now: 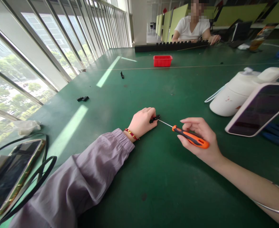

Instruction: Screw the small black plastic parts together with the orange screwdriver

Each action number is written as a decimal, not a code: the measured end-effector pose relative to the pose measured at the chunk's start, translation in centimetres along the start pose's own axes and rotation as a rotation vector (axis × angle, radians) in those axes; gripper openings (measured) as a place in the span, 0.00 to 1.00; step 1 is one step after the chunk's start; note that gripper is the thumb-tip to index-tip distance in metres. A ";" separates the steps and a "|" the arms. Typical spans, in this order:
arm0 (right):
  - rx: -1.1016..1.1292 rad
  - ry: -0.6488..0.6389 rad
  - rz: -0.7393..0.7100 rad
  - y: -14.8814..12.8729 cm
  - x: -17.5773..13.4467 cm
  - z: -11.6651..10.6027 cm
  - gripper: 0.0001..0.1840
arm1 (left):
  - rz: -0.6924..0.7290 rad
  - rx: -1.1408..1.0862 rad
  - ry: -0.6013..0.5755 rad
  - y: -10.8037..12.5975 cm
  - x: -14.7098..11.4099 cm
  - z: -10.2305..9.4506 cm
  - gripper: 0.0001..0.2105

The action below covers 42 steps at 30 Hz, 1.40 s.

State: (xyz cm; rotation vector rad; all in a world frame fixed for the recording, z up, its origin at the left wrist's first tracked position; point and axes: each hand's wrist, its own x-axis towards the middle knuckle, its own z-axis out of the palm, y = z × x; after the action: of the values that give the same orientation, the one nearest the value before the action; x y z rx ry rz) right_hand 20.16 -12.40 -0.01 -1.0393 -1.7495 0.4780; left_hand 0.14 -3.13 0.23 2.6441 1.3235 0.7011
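Note:
My left hand rests on the green table with its fingers closed on a small black part, most of which they hide. An orange and black screwdriver lies in my right hand, its handle end against the palm. Thumb and fingers of that hand are somewhat apart around the handle. The thin metal shaft points left, and its tip meets the black part. Whether the tip sits in a screw is too small to tell.
Small black pieces lie left, another black piece farther back. A red bin stands beyond. At right are a white bottle and a propped phone; at left, another phone with cables. A person sits opposite.

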 end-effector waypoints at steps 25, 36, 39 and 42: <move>-0.061 0.058 -0.015 -0.2 -0.1 -0.1 0.15 | -0.015 0.010 -0.023 0.1 0.0 -0.2 0.03; -0.081 -0.009 0.000 -0.1 -0.1 -0.1 0.13 | -0.001 0.005 -0.015 0.1 0.1 -0.1 0.03; -0.090 0.030 -0.019 0.1 -0.1 0.0 0.14 | -0.005 0.007 -0.017 0.1 0.0 -0.1 0.03; -0.069 -0.013 0.008 0.1 -0.1 0.0 0.14 | -0.003 0.005 -0.014 0.1 0.0 -0.2 0.03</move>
State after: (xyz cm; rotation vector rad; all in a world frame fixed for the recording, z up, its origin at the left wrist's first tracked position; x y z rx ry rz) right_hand 20.26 -12.42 -0.12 -1.0940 -1.7854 0.4324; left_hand 0.13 -3.24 0.40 2.6453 1.3272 0.6780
